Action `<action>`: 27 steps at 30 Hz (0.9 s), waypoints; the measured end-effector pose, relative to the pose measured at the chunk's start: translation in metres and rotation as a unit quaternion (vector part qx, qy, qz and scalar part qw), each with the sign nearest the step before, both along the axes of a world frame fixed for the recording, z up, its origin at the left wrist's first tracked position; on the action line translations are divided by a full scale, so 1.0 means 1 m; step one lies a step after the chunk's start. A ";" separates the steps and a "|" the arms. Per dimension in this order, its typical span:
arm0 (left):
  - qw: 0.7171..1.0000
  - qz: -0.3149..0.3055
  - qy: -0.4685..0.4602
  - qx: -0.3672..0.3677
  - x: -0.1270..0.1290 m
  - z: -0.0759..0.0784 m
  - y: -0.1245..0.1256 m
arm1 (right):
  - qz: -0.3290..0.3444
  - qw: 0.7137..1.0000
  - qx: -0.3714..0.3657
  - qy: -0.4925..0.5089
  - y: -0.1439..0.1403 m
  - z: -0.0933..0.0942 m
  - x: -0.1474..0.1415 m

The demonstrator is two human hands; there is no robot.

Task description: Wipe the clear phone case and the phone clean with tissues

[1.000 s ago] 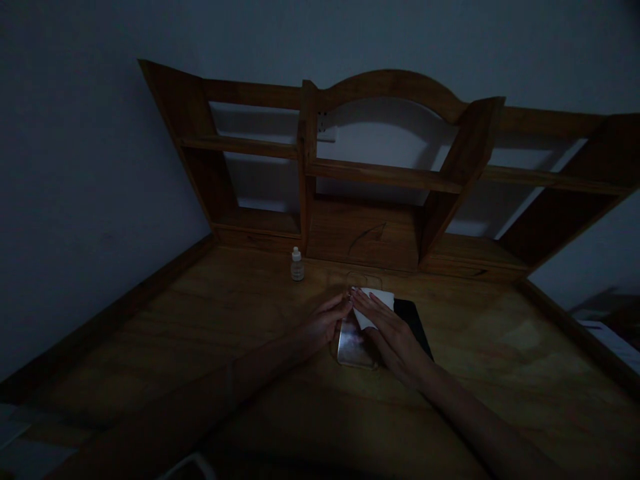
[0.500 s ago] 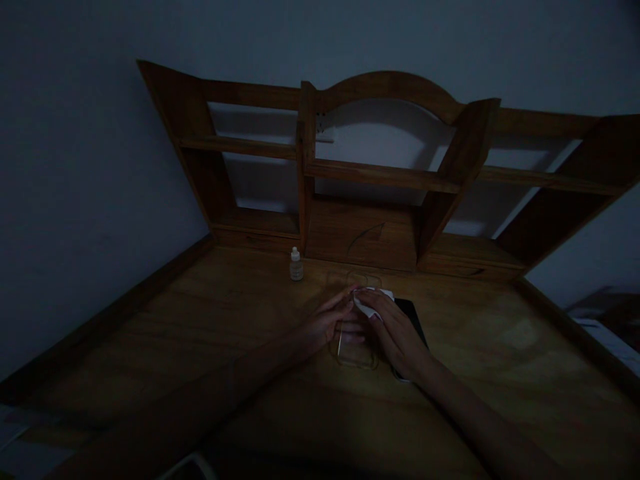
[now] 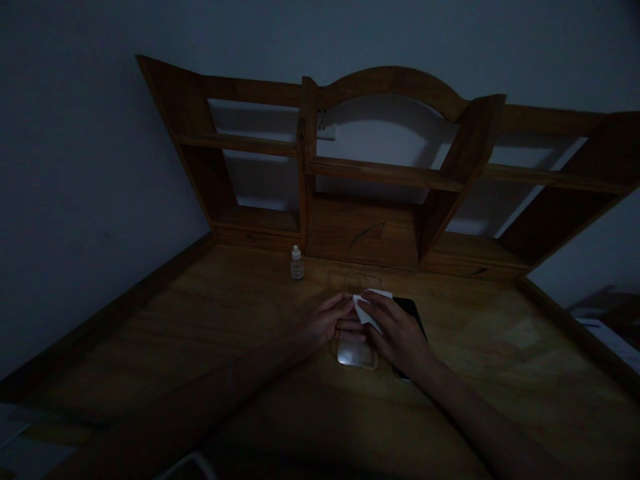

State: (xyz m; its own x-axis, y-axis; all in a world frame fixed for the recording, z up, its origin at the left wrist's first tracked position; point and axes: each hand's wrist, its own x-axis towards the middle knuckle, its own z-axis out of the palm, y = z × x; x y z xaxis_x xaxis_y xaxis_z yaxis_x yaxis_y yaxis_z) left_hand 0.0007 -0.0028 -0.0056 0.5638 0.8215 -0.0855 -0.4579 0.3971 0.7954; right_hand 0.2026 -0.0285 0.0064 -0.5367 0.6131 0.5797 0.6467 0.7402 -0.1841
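Both forearms stretch across the dim tabletop (image 3: pixel 200 320). The right hand (image 3: pixel 400 337), palm down, has its grip closed on a white cloth (image 3: pixel 367 311), pressed onto a clear phone case (image 3: pixel 356 347) lying flat. The left hand (image 3: pixel 325 320) steadies the case's edge, fingers loosely curled.

Small bottle (image 3: pixel 297 263) on desk (image 3: pixel 200 320), left behind clear case (image 3: pixel 356 350); phone (image 3: pixel 413 313) right.

White folded cloth (image 3: pixel 369 311) over a clear glossy phone case (image 3: pixel 356 347), beside a black slab-shaped phone (image 3: pixel 411 311), on a honey-brown grained wooden desk (image 3: pixel 230 313).
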 end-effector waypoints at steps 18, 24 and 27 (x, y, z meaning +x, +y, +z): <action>0.997 0.072 -0.019 0.002 0.008 0.008 -0.003 | -0.009 0.997 0.026 -0.075 0.001 0.007 0.000; 1.000 0.005 0.026 0.014 0.000 0.004 -0.001 | -0.003 0.998 0.011 -0.069 0.001 0.007 -0.001; 0.999 -0.015 0.018 0.027 -0.003 0.002 0.000 | -0.020 0.998 -0.007 -0.056 0.001 0.006 0.001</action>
